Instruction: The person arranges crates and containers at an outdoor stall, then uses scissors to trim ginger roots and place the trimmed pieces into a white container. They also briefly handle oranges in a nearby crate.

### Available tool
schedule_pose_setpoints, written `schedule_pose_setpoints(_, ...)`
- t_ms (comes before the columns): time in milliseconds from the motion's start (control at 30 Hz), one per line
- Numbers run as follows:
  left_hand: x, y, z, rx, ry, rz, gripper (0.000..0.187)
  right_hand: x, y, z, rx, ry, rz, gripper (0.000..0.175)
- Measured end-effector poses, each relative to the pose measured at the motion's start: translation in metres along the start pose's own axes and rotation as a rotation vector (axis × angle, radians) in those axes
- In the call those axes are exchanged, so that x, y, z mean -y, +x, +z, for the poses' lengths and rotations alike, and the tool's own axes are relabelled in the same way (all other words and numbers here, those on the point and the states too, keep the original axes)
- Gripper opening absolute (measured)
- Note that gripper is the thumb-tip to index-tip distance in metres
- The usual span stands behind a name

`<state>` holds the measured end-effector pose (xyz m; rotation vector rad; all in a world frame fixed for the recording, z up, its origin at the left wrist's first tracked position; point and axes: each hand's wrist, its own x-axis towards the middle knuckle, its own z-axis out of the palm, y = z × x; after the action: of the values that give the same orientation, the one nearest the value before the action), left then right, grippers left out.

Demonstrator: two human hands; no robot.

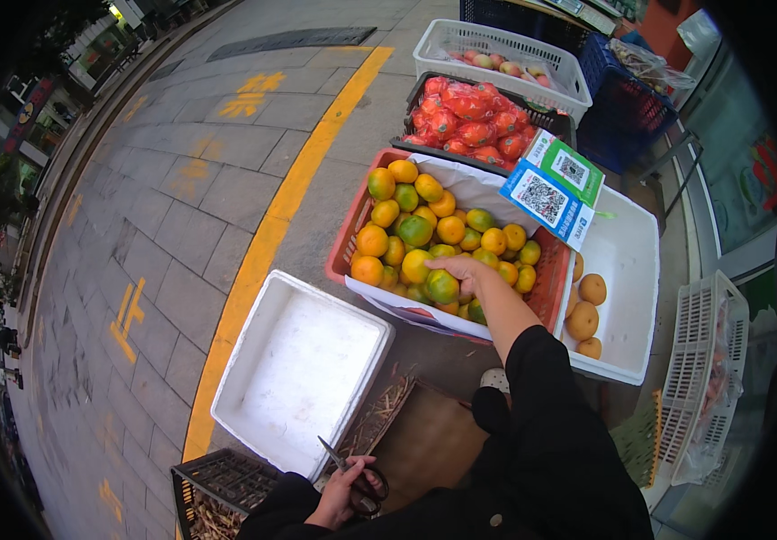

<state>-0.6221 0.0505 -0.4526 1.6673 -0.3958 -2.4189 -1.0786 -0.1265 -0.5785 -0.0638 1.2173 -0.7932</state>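
My right hand [464, 273] reaches over a red plastic crate [555, 287] heaped with green and orange mandarins [451, 230]. Its fingers are around a greenish mandarin [441, 287] near the crate's front side; part of the grip is hidden behind the fruit. Low in the view, my left hand [344, 491] holds a pair of scissors [365, 491] by the dark handles. The blades point up and left, over the near rim of a bare white foam box [287, 378]. White paper [456, 182] lines the crate's far side.
A white foam box [624, 270] with several round brown fruits [582, 320] adjoins the crate. Payment code cards [553, 189] lean there. Beyond stand a black crate of red-wrapped fruit [472, 121] and a white basket [422, 44]. A black crate [216, 482] stands low left.
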Motion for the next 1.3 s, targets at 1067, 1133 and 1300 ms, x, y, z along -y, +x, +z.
schedule_pose_setpoints(1067, 0.007, 0.005, -0.010, 0.032, 0.073, -0.002, 0.033, 0.002, -0.018, -0.050, -0.839, -1.321, -0.710, 0.029)
schedule_pose_setpoints(1133, 0.005, 0.007, -0.010, 0.031, 0.089, 0.002, 0.033, -0.009, -0.025, -0.077, -0.999, -1.492, -0.471, 0.047)
schedule_pose_setpoints(1300, 0.003, 0.004, -0.002, 0.007, 0.049, 0.008, 0.026, -0.047, -0.001, -0.082, -1.036, -1.481, -0.486, 0.043)
